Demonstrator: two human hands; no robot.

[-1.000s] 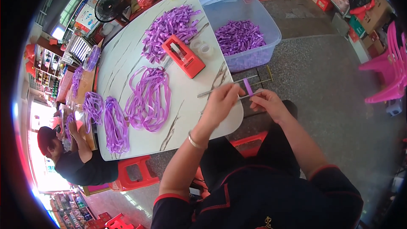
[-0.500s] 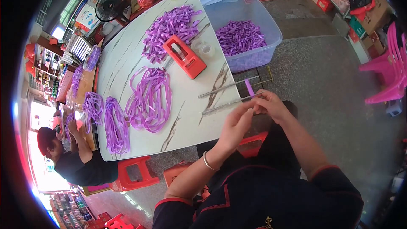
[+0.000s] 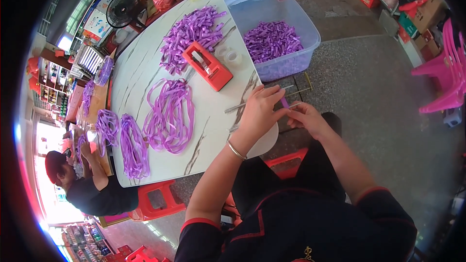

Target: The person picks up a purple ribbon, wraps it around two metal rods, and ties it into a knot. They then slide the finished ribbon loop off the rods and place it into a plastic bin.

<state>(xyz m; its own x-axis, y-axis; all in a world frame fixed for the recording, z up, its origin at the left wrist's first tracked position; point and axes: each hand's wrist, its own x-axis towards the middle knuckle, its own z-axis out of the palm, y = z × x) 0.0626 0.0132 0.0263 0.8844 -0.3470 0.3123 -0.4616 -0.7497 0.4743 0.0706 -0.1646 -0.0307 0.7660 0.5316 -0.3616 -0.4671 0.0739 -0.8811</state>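
A short purple ribbon [image 3: 284, 102] spans two thin metal rods [image 3: 235, 108] that stick out past the table's right edge. Over the rods lies my left hand [image 3: 259, 109], fingers stretched out and thumb apart, with the ribbon at its fingertips. It covers much of the rods. My right hand [image 3: 308, 120] is closed in a pinch at the near rod's end, beside the ribbon; its fingertips partly hide what they hold. Up the table are a red tape dispenser [image 3: 219, 76], clear tape rolls [image 3: 232, 58], a heap of folded purple ribbon pieces [image 3: 187, 36] and looped ribbon bundles [image 3: 170, 116].
A clear plastic bin [image 3: 310, 43] of purple pieces stands beyond the marble-patterned table's [image 3: 208, 157] right edge. Red stools [image 3: 158, 201] are tucked near the table. At the left a person [image 3: 94, 184] handles purple ribbon. Pink chairs [image 3: 444, 75] stand far right.
My left hand has moved up and away from my right hand, from the near rod's end to over both rods, its fingers now spread. My right hand stays near the rod's end.
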